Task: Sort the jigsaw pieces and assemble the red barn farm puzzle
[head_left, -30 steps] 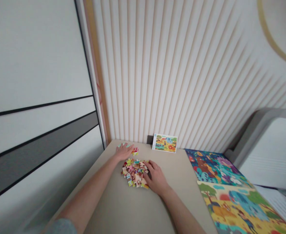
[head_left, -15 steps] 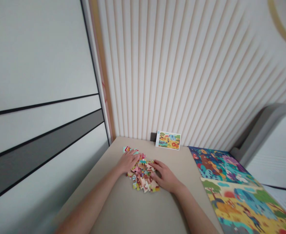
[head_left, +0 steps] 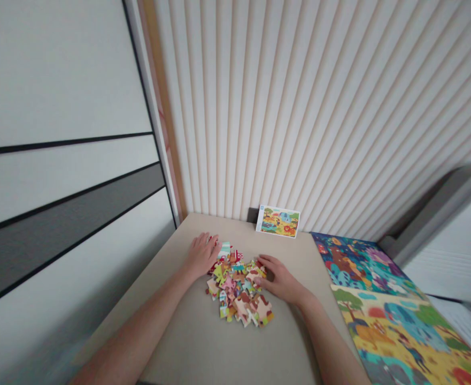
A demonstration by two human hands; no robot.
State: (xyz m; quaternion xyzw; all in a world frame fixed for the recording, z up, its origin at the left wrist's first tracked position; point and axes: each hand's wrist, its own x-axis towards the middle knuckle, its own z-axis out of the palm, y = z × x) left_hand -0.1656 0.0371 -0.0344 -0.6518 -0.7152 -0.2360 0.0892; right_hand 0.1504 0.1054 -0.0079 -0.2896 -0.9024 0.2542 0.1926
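Observation:
A heap of colourful jigsaw pieces [head_left: 235, 291] lies on the beige table [head_left: 227, 353] between my hands. At the heap's upper left, my left hand [head_left: 203, 254] rests with fingers stretched forward, covering some pieces with red on them. My right hand [head_left: 277, 278] is at the heap's right edge, fingers spread and touching pieces there, gripping none that I can see. Several pieces overlap, with pink, brown, green and cream parts showing. What lies under the left palm is hidden.
A picture card [head_left: 278, 221] with a safari scene leans near the ribbed wall [head_left: 235, 107]. To the right lie a dark blue animal puzzle [head_left: 367, 267] and a yellow safari puzzle [head_left: 407, 331]. A white panelled surface [head_left: 67, 80] rises at the left; a grey-and-white chair-like object [head_left: 452, 224] stands at right.
My left hand has shifted left and uncovered pieces near the heap's top. My right hand has moved slightly right. The heap is spread wider, and the camera view has tilted a little.

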